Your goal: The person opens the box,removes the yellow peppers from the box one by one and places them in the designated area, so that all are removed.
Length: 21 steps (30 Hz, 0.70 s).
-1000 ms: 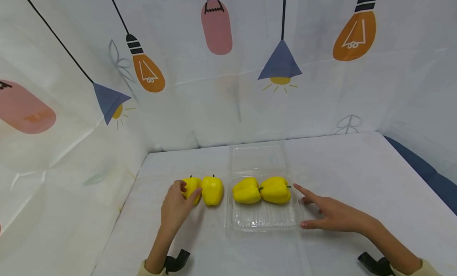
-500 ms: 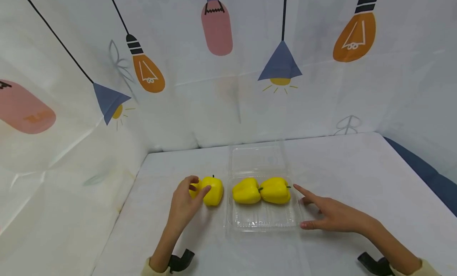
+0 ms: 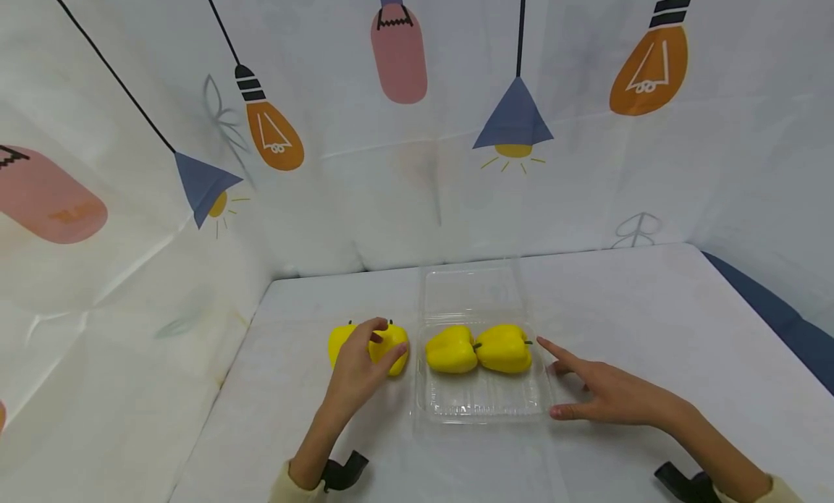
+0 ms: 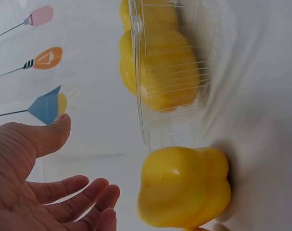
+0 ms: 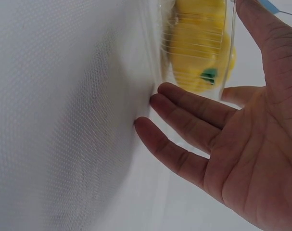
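Two yellow bell peppers lie side by side on the white table, a left one [image 3: 339, 341] and a right one [image 3: 394, 335]. My left hand [image 3: 360, 365] hovers over the right one and partly covers both in the head view. In the left wrist view its loosely spread fingers stand apart from the nearest bell pepper [image 4: 184, 187]. Two more bell peppers, one left [image 3: 451, 349] and one right [image 3: 503, 349], lie inside a clear plastic clamshell box [image 3: 482, 405]. At the box's right side, my right hand [image 3: 609, 394] has its fingers extended, thumb and index fingertip right at the rim.
The box's clear lid [image 3: 472, 292] is folded back toward the rear of the table [image 3: 625, 300]. White sheeting [image 3: 404, 184] printed with lamps and bulbs hangs behind and to the left. Dark blue cloth [image 3: 769, 300] shows beyond the table's right edge.
My left hand has moved to the right, from the left loose bell pepper over to the right one. Both peppers stay in place, and the right hand and box hold still.
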{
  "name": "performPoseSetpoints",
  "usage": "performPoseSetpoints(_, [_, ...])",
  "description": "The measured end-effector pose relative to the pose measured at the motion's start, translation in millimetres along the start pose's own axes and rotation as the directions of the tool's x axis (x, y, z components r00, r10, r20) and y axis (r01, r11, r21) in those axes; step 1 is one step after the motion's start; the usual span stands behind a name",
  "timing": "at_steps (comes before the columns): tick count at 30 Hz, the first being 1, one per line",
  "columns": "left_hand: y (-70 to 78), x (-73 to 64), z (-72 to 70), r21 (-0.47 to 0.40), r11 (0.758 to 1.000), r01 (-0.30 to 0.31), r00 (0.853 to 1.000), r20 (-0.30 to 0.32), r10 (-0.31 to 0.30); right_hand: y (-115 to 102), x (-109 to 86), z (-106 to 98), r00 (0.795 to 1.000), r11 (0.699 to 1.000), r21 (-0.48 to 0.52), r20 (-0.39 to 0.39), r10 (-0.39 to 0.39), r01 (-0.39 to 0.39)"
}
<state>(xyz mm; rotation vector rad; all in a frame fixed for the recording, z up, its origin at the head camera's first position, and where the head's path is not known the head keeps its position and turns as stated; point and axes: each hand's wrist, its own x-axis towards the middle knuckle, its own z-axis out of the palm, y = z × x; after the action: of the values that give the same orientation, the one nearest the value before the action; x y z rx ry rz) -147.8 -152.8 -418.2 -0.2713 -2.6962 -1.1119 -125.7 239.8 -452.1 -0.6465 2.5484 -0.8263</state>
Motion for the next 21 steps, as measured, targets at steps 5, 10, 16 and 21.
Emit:
performPoseSetpoints(5, [4.3,2.3,4.8,0.041,0.999,-0.023,1.000,0.020,0.022,-0.4,0.0,0.2,1.000,1.000,0.004,-0.002,0.004,-0.004])
performPoseSetpoints(10, [7.7,5.0,8.9,0.069,0.996,-0.055,0.998,0.040,0.053,-0.9,0.1,0.1,1.000,1.000,0.007,-0.004,0.006,-0.006])
performPoseSetpoints(16, [11.8,6.5,15.0,0.086,0.993,-0.083,0.994,0.076,0.077,-1.2,0.5,0.2,1.000,1.000,0.012,0.000,0.004,-0.004])
performPoseSetpoints(21, [14.6,7.4,21.5,0.093,0.989,-0.112,0.989,0.110,0.102,-0.4,0.6,-0.3,1.000,1.000,0.001,-0.001,0.012,-0.012])
